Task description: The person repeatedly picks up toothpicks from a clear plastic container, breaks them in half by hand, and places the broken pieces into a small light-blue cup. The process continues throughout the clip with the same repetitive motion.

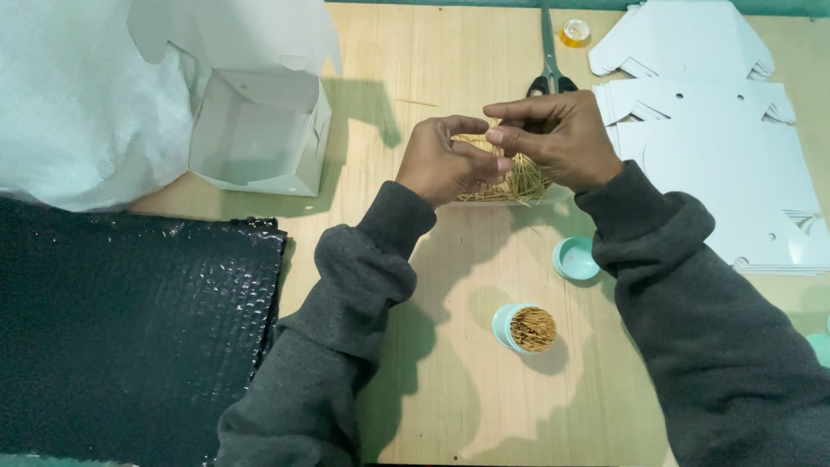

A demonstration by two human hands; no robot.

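Both hands meet over the far middle of the table, the left hand (445, 162) and right hand (553, 138) pinching sticks from the toothpick pile (517, 183), with bare wood near the full green cup (524, 329).

A single head-worn camera looks steeply down and forward over the wearer's own arms onto a pale wooden tabletop (450, 363). The view is close: both grey sleeves enter from the bottom edge and fill much of the lower frame, and the left hand (445, 163) and right hand (553, 138) meet just above the centre. The far edge of the tabletop runs along the top of the frame, beside the scissors (550, 60). The left side takes in a black bubble sheet (121, 329) and an open white box (259, 130); the right side reaches a stack of flat white cartons (718, 147). No second view overlaps it.
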